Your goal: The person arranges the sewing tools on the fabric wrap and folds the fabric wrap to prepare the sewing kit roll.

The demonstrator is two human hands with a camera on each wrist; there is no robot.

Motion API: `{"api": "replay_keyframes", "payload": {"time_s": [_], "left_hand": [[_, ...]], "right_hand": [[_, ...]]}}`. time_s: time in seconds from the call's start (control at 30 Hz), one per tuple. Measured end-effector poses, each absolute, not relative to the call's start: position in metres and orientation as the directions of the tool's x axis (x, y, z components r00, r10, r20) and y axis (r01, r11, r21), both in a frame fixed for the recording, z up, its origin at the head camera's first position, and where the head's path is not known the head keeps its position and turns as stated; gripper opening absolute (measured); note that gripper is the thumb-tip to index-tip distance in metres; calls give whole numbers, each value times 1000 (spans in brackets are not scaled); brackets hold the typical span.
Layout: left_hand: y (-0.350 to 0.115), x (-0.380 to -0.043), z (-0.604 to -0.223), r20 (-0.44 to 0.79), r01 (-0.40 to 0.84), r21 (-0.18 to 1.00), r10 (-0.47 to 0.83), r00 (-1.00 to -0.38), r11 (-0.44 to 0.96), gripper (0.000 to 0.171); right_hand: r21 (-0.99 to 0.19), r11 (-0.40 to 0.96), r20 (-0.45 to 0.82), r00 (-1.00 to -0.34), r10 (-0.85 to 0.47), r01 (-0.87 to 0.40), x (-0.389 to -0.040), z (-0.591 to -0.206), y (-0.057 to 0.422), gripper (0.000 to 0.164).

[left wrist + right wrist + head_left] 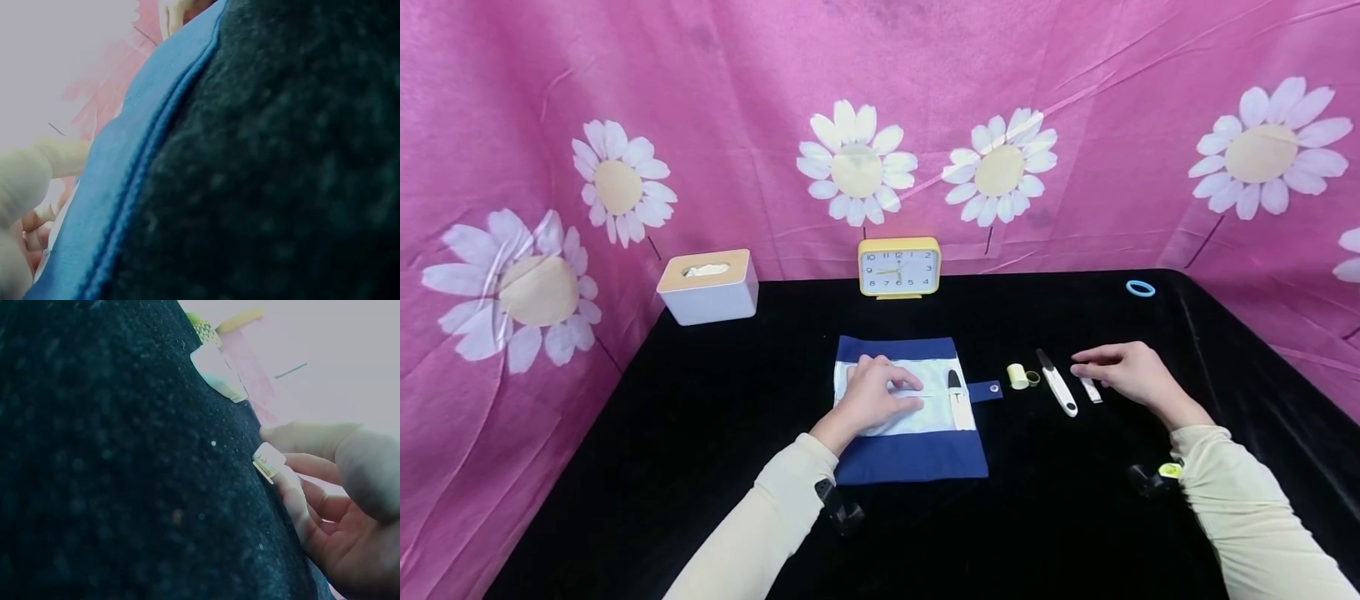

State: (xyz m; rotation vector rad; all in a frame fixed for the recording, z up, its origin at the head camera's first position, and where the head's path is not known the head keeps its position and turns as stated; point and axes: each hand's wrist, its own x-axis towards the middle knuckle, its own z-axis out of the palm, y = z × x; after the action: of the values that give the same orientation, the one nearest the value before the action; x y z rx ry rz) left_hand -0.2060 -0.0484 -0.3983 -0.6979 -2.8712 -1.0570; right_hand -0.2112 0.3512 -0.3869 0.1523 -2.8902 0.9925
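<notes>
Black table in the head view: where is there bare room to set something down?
Free: between the tissue box and the left sleeve; and between it and the right sleeve, in front of the blue pouch. Crowded: from pouch to right hand, where a yellow spool and white-handled tool lie.

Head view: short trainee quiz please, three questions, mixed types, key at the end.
1. Choose one: the spool is A) dark red, B) pale yellow, C) black.
2. True or false: the tissue box stands to the left of the clock.
3. Which blue-and-white thing lies open under the left grip?

Key: 1. B. 2. True. 3. The pouch.
</notes>
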Motion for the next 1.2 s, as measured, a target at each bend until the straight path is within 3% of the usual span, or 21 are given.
{"api": "replay_keyframes", "payload": {"time_s": [0.43,0.73,1.2], "left_hand": [[-39,-201,-400,158,347,623,322,-933,701,10],[-36,-199,-397,131,328,611,317,-940,721,15],[-35,-200,-397,155,377,598,359,-920,708,9]], "right_hand": [[-650,749,134,-989,-59,-132,-212,-385,345,28],[-642,754,166,-985,-43,-141,-213,-378,336,28],[-595,782,207,-976,-75,-186,-207,-358,316,26]]}}
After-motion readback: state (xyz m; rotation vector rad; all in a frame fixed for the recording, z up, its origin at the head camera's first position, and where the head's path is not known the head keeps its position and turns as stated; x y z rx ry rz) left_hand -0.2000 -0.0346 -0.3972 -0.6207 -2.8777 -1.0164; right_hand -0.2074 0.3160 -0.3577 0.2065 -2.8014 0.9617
